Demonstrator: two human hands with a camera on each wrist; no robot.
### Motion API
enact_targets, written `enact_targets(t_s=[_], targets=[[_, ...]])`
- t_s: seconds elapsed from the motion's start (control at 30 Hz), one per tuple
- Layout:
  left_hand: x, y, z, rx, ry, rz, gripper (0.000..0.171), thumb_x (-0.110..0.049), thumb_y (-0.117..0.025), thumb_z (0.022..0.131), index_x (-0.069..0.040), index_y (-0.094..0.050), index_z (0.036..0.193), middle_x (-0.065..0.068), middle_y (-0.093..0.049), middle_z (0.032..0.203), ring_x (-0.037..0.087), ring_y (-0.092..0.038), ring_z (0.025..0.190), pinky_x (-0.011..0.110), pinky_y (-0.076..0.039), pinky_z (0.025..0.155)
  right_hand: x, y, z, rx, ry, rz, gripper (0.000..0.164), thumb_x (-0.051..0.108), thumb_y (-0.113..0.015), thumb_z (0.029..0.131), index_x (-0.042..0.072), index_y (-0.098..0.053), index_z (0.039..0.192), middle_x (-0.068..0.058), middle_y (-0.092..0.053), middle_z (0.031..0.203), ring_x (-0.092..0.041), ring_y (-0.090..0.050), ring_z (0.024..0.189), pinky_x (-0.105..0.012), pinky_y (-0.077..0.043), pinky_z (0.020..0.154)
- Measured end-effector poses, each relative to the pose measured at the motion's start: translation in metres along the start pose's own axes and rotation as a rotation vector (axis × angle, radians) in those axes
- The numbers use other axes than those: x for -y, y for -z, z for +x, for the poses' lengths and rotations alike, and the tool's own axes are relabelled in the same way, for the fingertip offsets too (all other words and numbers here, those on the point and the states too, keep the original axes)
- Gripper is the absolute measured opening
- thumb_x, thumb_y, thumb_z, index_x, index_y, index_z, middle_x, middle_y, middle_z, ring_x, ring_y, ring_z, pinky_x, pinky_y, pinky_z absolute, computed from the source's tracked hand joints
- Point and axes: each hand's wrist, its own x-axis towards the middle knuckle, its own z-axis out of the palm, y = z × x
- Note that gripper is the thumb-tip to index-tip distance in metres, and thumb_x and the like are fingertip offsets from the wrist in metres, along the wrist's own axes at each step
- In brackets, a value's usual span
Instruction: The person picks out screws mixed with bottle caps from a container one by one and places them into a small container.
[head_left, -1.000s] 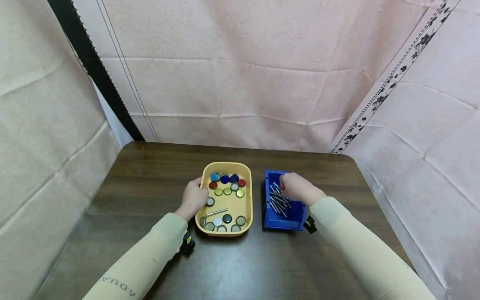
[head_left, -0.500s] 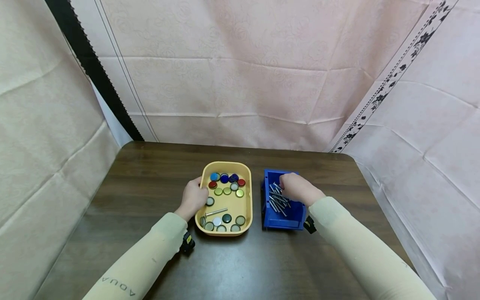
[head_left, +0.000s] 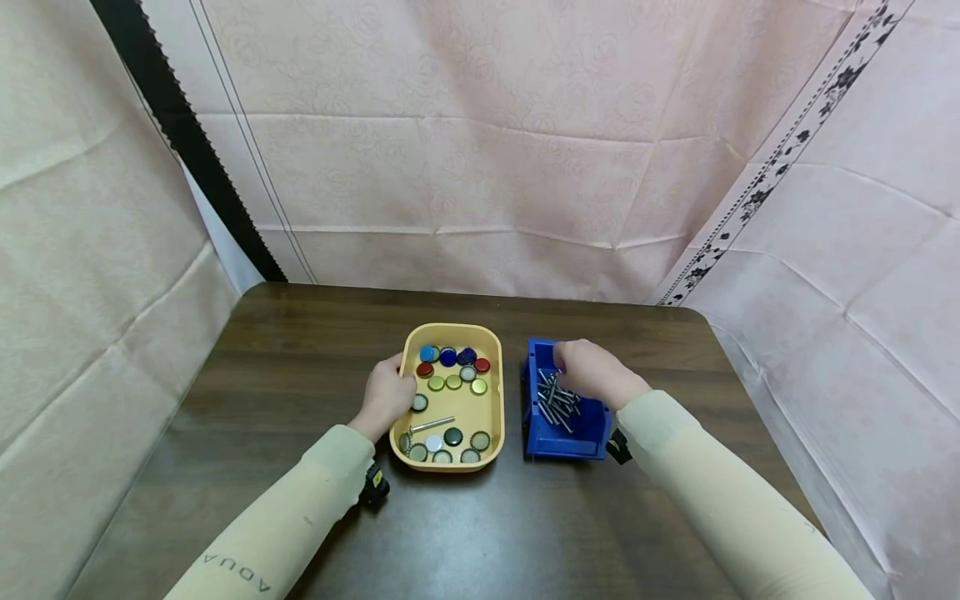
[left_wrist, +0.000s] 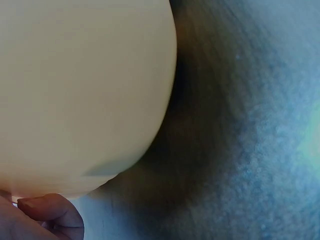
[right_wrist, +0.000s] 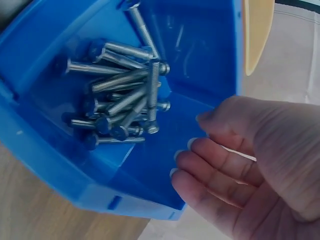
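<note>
My left hand (head_left: 387, 397) grips the left rim of a yellow tray (head_left: 491, 417). In the left wrist view, the tray's side (left_wrist: 80, 100) fills much of the picture, and the curled fingers of my left hand (left_wrist: 47, 217) show at the lower left. Several bottle caps lie in the tray, along with one metal bolt (head_left: 432, 424). My right hand (head_left: 596, 372) is over the far right part of a blue bin (head_left: 566, 447). The right wrist view shows its fingers loosely bent, apart from the thumb, with nothing between them. Beside them, several silver bolts (right_wrist: 125, 95) lie piled in the bin.
Both containers stand on a dark wooden table (head_left: 465, 533), with a narrow strip of tabletop between them. Pale cloth (head_left: 480, 167) hangs behind the table and at both sides.
My right hand has shifted slightly up and left over the bin, and the bolts there lie a little differently. My left hand and the tray stay put.
</note>
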Motion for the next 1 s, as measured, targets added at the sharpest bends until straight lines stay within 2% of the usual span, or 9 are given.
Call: enact_targets(t_s=[0.13, 0.4, 0.57, 0.63, 0.77, 1.0], targets=[[0.000, 0.000, 0.000, 0.000, -0.001, -0.003, 0.050, -0.010, -0.047, 0.094, -0.008, -0.045, 0.144, 0.015, -0.060, 0.125, 0.025, -0.061, 0.100, 0.040, -0.054, 0.077, 0.008, 0.005, 0.004, -0.021, 0.012, -0.004, 0.024, 0.016, -0.071, 0.087, 0.005, -0.062, 0.106, -0.007, -0.064, 0.096, -0.018, -0.056, 0.077, -0.038, -0.051, 0.073], [0.001, 0.000, 0.000, -0.006, 0.003, -0.002, 0.049, -0.010, -0.047, 0.094, -0.008, -0.046, 0.143, 0.015, -0.061, 0.123, 0.025, -0.062, 0.098, 0.039, -0.054, 0.075, 0.032, 0.018, 0.012, -0.086, 0.077, -0.006, 0.022, 0.022, -0.067, 0.089, 0.009, -0.064, 0.106, 0.000, -0.059, 0.083, -0.018, -0.054, 0.072, -0.036, -0.048, 0.068], [0.000, 0.000, 0.001, -0.007, 0.008, -0.005, 0.049, -0.010, -0.048, 0.094, -0.009, -0.047, 0.143, 0.015, -0.061, 0.121, 0.025, -0.062, 0.096, 0.039, -0.054, 0.075, 0.053, 0.022, 0.016, -0.099, 0.088, 0.007, 0.025, 0.027, -0.068, 0.089, 0.011, -0.063, 0.108, -0.002, -0.062, 0.094, -0.018, -0.057, 0.084, -0.039, -0.050, 0.079], [0.000, 0.000, 0.001, -0.004, 0.008, -0.006, 0.049, -0.009, -0.048, 0.094, -0.009, -0.047, 0.143, 0.015, -0.061, 0.121, 0.024, -0.062, 0.097, 0.039, -0.054, 0.076, 0.062, 0.021, 0.019, -0.091, 0.093, 0.006, 0.026, 0.030, -0.068, 0.089, 0.013, -0.063, 0.108, -0.002, -0.063, 0.097, -0.017, -0.057, 0.085, -0.038, -0.050, 0.081], [0.001, -0.001, 0.002, -0.002, 0.007, -0.006, 0.049, -0.009, -0.047, 0.094, -0.009, -0.047, 0.143, 0.015, -0.062, 0.120, 0.024, -0.062, 0.095, 0.039, -0.054, 0.075, 0.082, 0.015, 0.028, -0.056, 0.128, -0.017, 0.025, 0.031, -0.069, 0.088, 0.014, -0.063, 0.107, 0.000, -0.063, 0.094, -0.014, -0.056, 0.080, -0.033, -0.050, 0.076], [0.000, -0.001, 0.001, -0.004, 0.016, -0.012, 0.049, -0.010, -0.047, 0.095, -0.010, -0.047, 0.144, 0.014, -0.062, 0.120, 0.024, -0.063, 0.093, 0.037, -0.055, 0.071, 0.119, -0.001, 0.043, 0.060, 0.253, -0.003, 0.017, 0.024, -0.068, 0.090, 0.011, -0.066, 0.101, -0.002, -0.065, 0.090, -0.013, -0.054, 0.071, -0.031, -0.048, 0.068]])
